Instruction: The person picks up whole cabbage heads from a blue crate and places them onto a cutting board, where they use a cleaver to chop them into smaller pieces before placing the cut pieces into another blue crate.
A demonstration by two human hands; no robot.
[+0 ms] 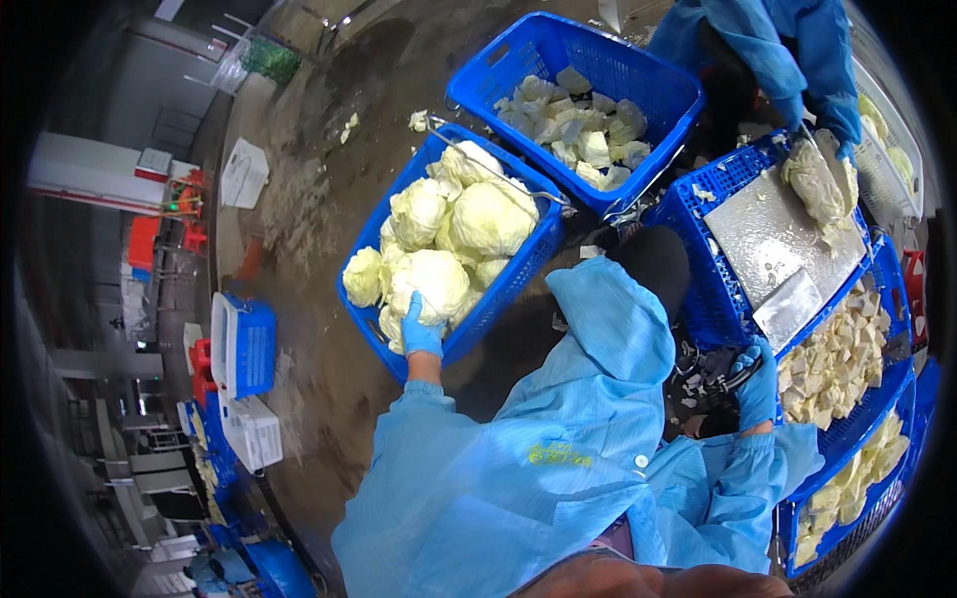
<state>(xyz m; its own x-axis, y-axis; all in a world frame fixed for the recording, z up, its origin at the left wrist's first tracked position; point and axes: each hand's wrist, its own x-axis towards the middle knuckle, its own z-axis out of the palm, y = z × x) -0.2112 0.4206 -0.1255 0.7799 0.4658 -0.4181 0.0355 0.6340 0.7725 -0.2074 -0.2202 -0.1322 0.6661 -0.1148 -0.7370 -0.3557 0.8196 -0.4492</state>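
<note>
Gloved in blue, my left hand (422, 329) rests its spread fingers against the near side of a pale cabbage head (430, 284) in a blue plastic crate (463, 340) full of cabbages. Whether it grips the cabbage cannot be told. On the right, my right hand (758, 381), also gloved, is closed on the dark handle of a cleaver (789, 303). Its broad blade lies over the corner of a metal-looking cutting board (777, 224), which sits on an upturned blue crate (691, 261). Just below the board is a crate of cut cabbage pieces (837, 359).
A co-worker's gloved hands (822, 134) hold a cabbage (819, 183) at the board's far end. Beyond my knees stands a blue crate (463, 82) with loose leaves. A metal hook rod (516, 183) lies across the cabbage crate. Another crate of leaves (852, 478) is at lower right. The floor looks wet.
</note>
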